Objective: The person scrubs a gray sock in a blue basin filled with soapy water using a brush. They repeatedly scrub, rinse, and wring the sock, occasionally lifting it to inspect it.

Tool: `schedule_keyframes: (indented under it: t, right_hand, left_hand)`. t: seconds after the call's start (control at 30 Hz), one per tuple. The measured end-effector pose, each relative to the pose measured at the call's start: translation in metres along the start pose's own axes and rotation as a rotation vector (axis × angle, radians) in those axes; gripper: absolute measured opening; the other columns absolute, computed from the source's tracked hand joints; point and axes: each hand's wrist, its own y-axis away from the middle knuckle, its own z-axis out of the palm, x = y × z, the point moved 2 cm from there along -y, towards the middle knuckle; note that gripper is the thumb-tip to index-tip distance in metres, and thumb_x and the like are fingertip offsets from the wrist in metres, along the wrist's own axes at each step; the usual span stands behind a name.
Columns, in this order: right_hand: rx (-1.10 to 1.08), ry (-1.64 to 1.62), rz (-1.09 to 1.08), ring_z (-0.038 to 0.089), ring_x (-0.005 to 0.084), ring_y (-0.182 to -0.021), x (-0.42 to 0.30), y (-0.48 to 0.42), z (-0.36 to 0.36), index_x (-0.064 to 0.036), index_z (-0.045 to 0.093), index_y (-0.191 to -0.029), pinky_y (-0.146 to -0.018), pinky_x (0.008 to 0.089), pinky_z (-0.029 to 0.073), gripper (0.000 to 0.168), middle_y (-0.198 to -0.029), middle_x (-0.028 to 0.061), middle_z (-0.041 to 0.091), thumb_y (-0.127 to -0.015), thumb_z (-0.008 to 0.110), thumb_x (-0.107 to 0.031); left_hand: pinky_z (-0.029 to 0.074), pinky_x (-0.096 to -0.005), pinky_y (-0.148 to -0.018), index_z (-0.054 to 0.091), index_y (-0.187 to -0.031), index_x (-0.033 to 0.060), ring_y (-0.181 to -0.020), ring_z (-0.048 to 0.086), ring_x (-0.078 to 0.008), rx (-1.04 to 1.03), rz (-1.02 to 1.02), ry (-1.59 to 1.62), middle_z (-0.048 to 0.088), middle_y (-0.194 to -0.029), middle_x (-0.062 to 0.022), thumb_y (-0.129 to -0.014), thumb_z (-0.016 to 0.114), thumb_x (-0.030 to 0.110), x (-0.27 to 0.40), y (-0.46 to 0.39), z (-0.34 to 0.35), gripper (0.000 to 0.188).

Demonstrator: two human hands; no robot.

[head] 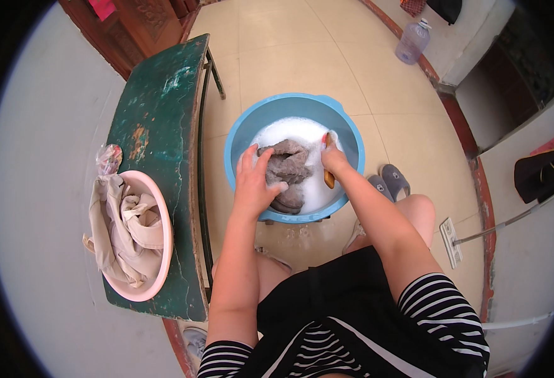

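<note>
A blue plastic basin (239, 127) stands on the floor before me, with white suds (296, 126) inside. Wet grey-brown cloth (291, 163) lies bunched among the suds. My left hand (255, 182) rests at the cloth's left side, fingers spread and bent over it; whether it grips a fold is unclear. At the basin's right side, my right hand (334, 158) is closed around a brush with a wooden handle (329, 178). A bit of red shows at the brush's upper end, and its bristles are hidden. The brush is apart from the cloth.
A worn green table (159, 108) stands to the left, bearing a pink basin (167, 236) of beige clothing (140, 231) and a clear plastic bag (109, 158). Grey slippers (394, 179) lie right of the blue basin. Farther right are a flat mop (451, 243) and a large plastic bottle (413, 42).
</note>
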Motion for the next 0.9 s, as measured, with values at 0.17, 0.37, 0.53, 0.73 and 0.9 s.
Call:
schedule_keyframes:
  t: [0.17, 0.37, 0.53, 0.73, 0.9]
  right_hand:
    - [-0.363, -0.300, 0.171, 0.063, 0.0329, -0.088, -0.032, 0.062, 0.015, 0.000, 0.057, -0.113, -0.062, 0.0485, 0.052, 0.032, -0.115, 0.0222, 0.058, -0.089, 0.041, -0.014]
    - [-0.420, 0.337, -0.200, 0.062, 0.0412, -0.104, -0.049, 0.095, 0.011, 0.008, 0.023, -0.144, -0.092, 0.0432, 0.048, 0.061, -0.117, 0.0326, 0.058, -0.092, 0.042, -0.019]
    - [-0.323, 0.487, -0.080, 0.063, 0.0378, -0.106, -0.040, 0.049, 0.041, 0.009, 0.020, -0.145, -0.090, 0.0418, 0.049, 0.065, -0.115, 0.0301, 0.061, -0.089, 0.044, -0.014]
    - [-0.385, 0.253, -0.029, 0.063, 0.0391, -0.103, -0.031, 0.018, 0.050, 0.010, 0.033, -0.136, -0.087, 0.0402, 0.051, 0.056, -0.112, 0.0301, 0.062, -0.087, 0.046, -0.014]
    - [-0.513, 0.264, -0.261, 0.063, 0.0410, -0.100, -0.052, 0.083, 0.021, 0.004, 0.031, -0.140, -0.086, 0.0432, 0.050, 0.056, -0.107, 0.0327, 0.062, -0.090, 0.043, -0.017]
  left_hand:
    - [0.041, -0.0473, -0.099, 0.057, -0.122, 0.0061, -0.119, 0.046, -0.0393, 0.157, -0.086, -0.087, 0.049, -0.127, -0.0210, -0.064, 0.084, 0.033, -0.025, 0.006, 0.008, 0.070]
    - [0.042, -0.0470, -0.094, 0.063, -0.110, 0.0021, -0.110, 0.049, -0.0385, 0.213, -0.090, -0.134, 0.054, -0.115, -0.0196, -0.062, 0.084, 0.036, -0.028, 0.013, 0.027, 0.062]
    - [0.041, -0.0461, -0.095, 0.066, -0.097, 0.0017, -0.111, 0.046, -0.0378, 0.215, -0.032, -0.136, 0.053, -0.116, -0.0188, -0.057, 0.087, 0.032, -0.032, 0.004, 0.032, 0.054]
    - [0.037, -0.0534, -0.097, 0.060, -0.103, 0.0047, -0.125, 0.041, -0.0380, 0.010, -0.047, -0.237, 0.049, -0.132, -0.0182, -0.054, 0.085, 0.020, -0.033, 0.010, 0.027, 0.057]
    - [0.037, -0.0537, -0.098, 0.059, -0.108, 0.0103, -0.128, 0.044, -0.0378, 0.013, 0.114, -0.390, 0.057, -0.129, -0.0109, -0.054, 0.078, 0.009, -0.042, 0.017, 0.024, 0.058]
